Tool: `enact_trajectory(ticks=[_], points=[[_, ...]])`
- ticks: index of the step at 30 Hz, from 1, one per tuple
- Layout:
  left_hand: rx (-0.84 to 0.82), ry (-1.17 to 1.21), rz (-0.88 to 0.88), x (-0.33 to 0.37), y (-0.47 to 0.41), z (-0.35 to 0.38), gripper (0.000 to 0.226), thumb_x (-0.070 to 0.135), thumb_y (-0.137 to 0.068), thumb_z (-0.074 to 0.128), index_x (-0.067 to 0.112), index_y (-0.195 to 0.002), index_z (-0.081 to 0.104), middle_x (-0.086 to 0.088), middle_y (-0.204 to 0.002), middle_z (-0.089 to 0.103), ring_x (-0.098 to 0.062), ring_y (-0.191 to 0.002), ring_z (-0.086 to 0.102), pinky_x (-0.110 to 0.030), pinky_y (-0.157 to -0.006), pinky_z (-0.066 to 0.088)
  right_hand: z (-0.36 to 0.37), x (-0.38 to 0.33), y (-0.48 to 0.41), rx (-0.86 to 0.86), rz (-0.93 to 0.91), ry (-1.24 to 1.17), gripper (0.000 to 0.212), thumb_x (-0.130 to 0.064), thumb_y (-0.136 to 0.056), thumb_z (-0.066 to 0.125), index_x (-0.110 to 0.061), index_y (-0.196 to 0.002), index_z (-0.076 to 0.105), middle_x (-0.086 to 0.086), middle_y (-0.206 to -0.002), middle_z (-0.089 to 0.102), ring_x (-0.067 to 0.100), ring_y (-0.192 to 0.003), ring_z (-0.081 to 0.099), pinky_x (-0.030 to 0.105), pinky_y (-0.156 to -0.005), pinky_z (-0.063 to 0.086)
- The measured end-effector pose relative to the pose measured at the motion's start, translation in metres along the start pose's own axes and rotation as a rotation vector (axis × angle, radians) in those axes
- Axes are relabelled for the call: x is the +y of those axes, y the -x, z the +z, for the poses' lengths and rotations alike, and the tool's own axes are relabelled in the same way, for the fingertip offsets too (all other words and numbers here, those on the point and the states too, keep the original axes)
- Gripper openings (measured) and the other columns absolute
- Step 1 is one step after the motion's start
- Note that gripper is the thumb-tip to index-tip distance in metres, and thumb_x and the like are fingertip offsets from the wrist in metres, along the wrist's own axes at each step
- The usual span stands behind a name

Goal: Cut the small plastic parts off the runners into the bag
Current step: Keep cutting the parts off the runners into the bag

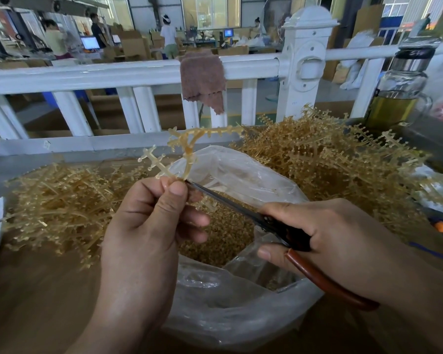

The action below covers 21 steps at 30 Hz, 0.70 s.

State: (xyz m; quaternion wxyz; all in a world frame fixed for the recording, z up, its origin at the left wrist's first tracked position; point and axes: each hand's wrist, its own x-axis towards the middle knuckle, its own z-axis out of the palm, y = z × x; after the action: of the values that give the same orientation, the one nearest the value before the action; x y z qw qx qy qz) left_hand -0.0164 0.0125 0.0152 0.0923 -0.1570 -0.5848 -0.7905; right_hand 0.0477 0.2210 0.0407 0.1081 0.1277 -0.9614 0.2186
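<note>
Head cam: left hand is pinching a branched amber plastic runner above the clear plastic bag, right hand gripping brown-handled scissors at its base.

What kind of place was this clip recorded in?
Probably a factory floor, at a hand-trimming bench: heaps of moulded plastic runners flank a bag of cut parts, with stacked cardboard boxes and workers beyond the white railing.

runners are a see-through amber-yellow; cut parts in the clear bag golden tan; scissors black with reddish-brown handles; railing white; rag dusty brownish-pink; surface plain brown
</note>
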Motion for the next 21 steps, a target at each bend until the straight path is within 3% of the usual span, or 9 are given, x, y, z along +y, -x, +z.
enact_trajectory(ticks=[8,14,17,21], points=[[0.0,-0.006,0.006,0.0005,0.0006,0.0004,0.019,0.029,-0.089,0.062,0.031,-0.072,0.07,-0.002,-0.083,0.071,-0.017,-0.063,0.065,-0.024,-0.051,0.051,-0.0006,-0.002,0.0004,0.016,-0.023,0.005,0.057,-0.073,-0.08,0.041,-0.032,-0.112,0.066,-0.015,-0.068,0.063,0.003,-0.064,0.06,0.025,-0.057,0.047],[-0.002,0.016,0.002,0.0006,0.0018,0.002,0.022,0.027,-0.09,0.062,0.032,-0.07,0.07,0.0,-0.08,0.07,-0.015,-0.061,0.064,-0.024,-0.051,0.051,-0.0027,-0.0037,0.0001,0.009,-0.03,0.026,0.044,-0.064,-0.084,0.05,-0.031,-0.105,0.069,-0.014,-0.062,0.059,0.004,-0.061,0.059,0.021,-0.054,0.045],[-0.003,0.035,-0.003,0.0005,0.0017,0.0023,0.025,0.026,-0.094,0.067,0.032,-0.07,0.07,0.0,-0.079,0.069,-0.014,-0.06,0.064,-0.024,-0.05,0.051,-0.0025,-0.0045,0.0011,0.015,-0.029,0.013,0.051,-0.065,-0.083,0.049,-0.029,-0.111,0.07,-0.014,-0.066,0.064,0.002,-0.062,0.061,0.021,-0.058,0.047],[-0.001,0.063,-0.019,0.0004,0.0019,0.0029,0.023,0.026,-0.09,0.063,0.03,-0.068,0.07,0.0,-0.078,0.068,-0.014,-0.059,0.063,-0.023,-0.049,0.05,-0.0024,-0.006,0.0003,0.0,-0.025,0.014,0.05,-0.064,-0.083,0.049,-0.029,-0.112,0.07,-0.014,-0.064,0.061,0.001,-0.06,0.06,0.016,-0.053,0.043]])
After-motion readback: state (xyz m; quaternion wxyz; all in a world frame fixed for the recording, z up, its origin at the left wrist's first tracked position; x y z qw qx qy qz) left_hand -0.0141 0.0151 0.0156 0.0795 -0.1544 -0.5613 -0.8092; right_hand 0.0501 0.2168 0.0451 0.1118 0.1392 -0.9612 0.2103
